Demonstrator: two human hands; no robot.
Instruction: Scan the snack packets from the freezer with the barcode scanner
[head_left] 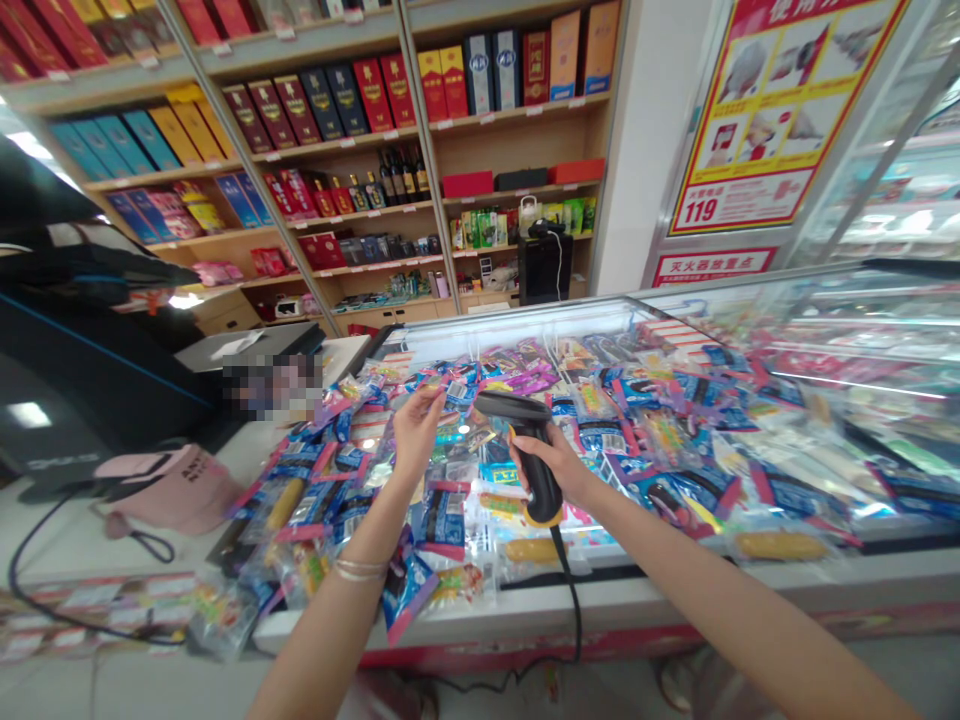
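Observation:
My right hand [551, 465] is wrapped round the handle of a black barcode scanner [514, 407] with yellow trim. Its head points left, and a dark cable hangs from the handle over the front edge. To the left of the scanner, my left hand [418, 420] is raised with thumb and fingertips pinched together; what they hold, if anything, I cannot make out. Under both hands, many small blue-and-pink snack packets [444, 515] lie spread over a glass-topped freezer [637, 318]. Among them is a clear packet with a yellow stick-shaped food [534, 550].
On the left stand a dark monitor-like machine [90, 370] and a pink bag [169, 485] on a white counter. Shelves of boxed bottles [330, 100] line the back. A red-and-yellow fire notice [780, 110] hangs at the right. The cable [577, 620] loops to the floor.

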